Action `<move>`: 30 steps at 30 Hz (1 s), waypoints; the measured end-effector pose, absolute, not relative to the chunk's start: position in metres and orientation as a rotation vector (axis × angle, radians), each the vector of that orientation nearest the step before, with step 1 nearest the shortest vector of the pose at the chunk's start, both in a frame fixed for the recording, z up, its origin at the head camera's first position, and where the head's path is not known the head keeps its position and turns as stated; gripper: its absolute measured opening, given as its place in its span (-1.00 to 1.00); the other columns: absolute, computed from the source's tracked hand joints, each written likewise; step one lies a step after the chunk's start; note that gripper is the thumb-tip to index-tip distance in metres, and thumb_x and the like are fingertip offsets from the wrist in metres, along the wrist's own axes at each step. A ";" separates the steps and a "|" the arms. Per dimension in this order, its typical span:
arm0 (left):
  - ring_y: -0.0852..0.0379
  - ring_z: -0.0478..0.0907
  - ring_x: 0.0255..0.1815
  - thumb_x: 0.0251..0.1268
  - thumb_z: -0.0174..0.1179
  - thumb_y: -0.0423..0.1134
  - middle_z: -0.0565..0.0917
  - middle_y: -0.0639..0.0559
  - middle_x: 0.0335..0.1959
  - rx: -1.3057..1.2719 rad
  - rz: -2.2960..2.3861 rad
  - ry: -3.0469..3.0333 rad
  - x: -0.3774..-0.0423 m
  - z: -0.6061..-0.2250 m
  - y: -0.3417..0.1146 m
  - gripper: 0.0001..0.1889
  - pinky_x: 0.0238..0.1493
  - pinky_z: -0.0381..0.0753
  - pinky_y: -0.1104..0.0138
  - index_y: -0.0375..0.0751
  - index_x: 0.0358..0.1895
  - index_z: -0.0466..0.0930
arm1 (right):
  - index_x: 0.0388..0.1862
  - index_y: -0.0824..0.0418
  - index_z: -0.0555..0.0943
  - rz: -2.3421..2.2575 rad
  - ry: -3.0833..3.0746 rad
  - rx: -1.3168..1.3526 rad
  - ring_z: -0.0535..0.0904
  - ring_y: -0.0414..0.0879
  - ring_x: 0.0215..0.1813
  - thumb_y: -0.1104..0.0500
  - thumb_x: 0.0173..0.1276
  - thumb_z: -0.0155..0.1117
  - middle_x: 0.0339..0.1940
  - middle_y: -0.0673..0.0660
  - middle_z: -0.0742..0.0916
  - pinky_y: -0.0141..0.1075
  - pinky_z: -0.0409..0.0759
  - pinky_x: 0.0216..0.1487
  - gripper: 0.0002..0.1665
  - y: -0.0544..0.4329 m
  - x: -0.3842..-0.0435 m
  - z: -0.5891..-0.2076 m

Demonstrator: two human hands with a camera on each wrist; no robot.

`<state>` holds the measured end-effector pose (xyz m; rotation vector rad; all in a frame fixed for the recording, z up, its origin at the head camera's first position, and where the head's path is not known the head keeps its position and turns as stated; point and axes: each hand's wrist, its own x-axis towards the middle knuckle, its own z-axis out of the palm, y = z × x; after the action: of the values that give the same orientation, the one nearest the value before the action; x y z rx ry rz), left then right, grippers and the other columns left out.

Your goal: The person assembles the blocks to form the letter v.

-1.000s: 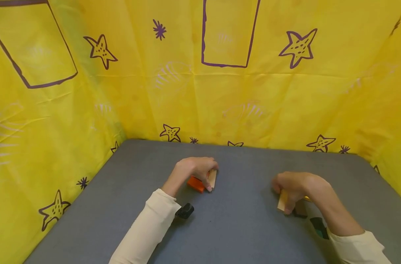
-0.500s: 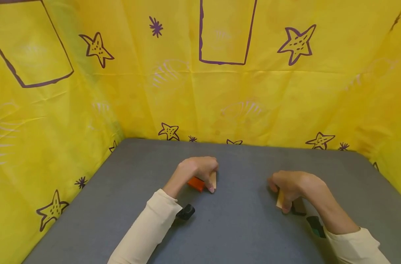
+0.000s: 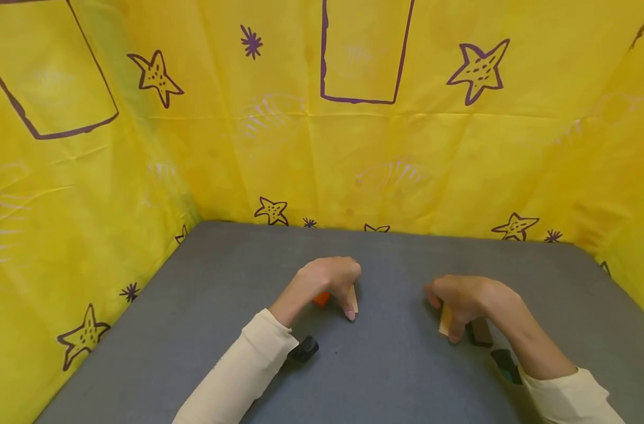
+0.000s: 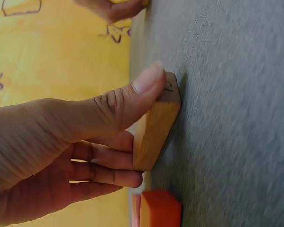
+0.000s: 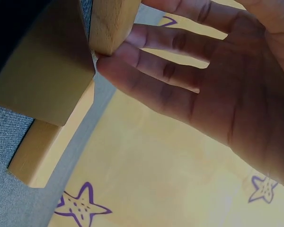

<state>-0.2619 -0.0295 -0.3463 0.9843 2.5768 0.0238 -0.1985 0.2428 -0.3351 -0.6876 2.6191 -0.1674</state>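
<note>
Out on the grey tabletop point(image 3: 385, 365), my left hand point(image 3: 334, 281) pinches a pale wooden block point(image 4: 154, 132) between the thumb and fingers. A dark mark shows on the block's end, beside the thumb. Just behind it is an orange block point(image 4: 162, 210), mostly covered by the hand in the head view. My right hand point(image 3: 466, 301) grips another pale wooden block point(image 3: 445, 320), whose end point(image 5: 112, 28) meets the fingertips in the right wrist view. A dark brown block point(image 3: 479, 332) lies right of that hand, partly under the wrist.
In the right wrist view, a further light wooden block point(image 5: 52, 146) lies past the large brown block face point(image 5: 45, 75). Yellow cloth point(image 3: 300, 147) with purple star drawings encloses the back and sides. A dark wrist camera point(image 3: 304, 350) hangs under the left sleeve.
My left hand has shifted right and a little nearer with its block, covering more of the orange block. My right hand has slid slightly left with its own, away from the dark brown block.
</note>
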 end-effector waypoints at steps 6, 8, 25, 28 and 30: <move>0.14 0.53 -0.36 -0.21 0.73 0.14 0.63 0.16 -0.40 0.959 0.031 2.585 -0.252 -0.348 -0.015 -0.48 -0.31 0.55 0.31 -0.07 -0.24 0.75 | -0.26 0.07 0.52 -0.163 2.609 -0.699 0.41 -0.14 -0.31 0.16 -0.25 0.84 -0.32 -0.03 0.56 -0.31 0.44 -0.26 -0.34 0.240 -0.200 -0.335; 0.13 0.57 -0.34 -0.23 0.73 0.14 0.66 0.14 -0.37 0.961 0.032 2.587 -0.250 -0.348 -0.013 -0.45 -0.29 0.58 0.29 -0.09 -0.20 0.74 | -0.27 0.07 0.52 -0.173 2.610 -0.727 0.41 -0.15 -0.30 0.15 -0.25 0.84 -0.32 -0.03 0.56 -0.32 0.44 -0.26 -0.34 0.239 -0.200 -0.336; 0.16 0.60 -0.36 -0.22 0.71 0.17 0.67 0.12 -0.38 1.013 0.105 2.611 -0.242 -0.355 -0.002 -0.39 -0.30 0.55 0.32 -0.14 -0.14 0.74 | -0.30 0.05 0.49 -0.242 2.582 -0.823 0.39 -0.19 -0.31 0.09 -0.18 0.82 -0.32 -0.06 0.53 -0.36 0.39 -0.25 -0.37 0.226 -0.198 -0.341; 0.16 0.60 -0.35 -0.17 0.69 0.16 0.68 0.13 -0.36 1.009 0.113 2.600 -0.243 -0.354 -0.003 -0.39 -0.29 0.55 0.32 -0.16 -0.10 0.75 | -0.30 0.05 0.49 -0.246 2.582 -0.835 0.40 -0.19 -0.32 0.08 -0.15 0.81 -0.33 -0.05 0.53 -0.36 0.39 -0.26 -0.39 0.223 -0.198 -0.341; 0.16 0.60 -0.35 -0.15 0.68 0.16 0.69 0.11 -0.36 1.010 0.117 2.598 -0.243 -0.353 -0.003 -0.40 -0.30 0.55 0.31 -0.16 -0.10 0.75 | -0.30 0.05 0.49 -0.245 2.581 -0.832 0.40 -0.19 -0.31 0.08 -0.14 0.80 -0.32 -0.05 0.54 -0.35 0.39 -0.26 -0.39 0.222 -0.198 -0.340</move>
<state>-0.2429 -0.0025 -0.3531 1.0105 2.5976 0.1168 -0.1984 0.2219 -0.3404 -0.8321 2.5815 -0.2445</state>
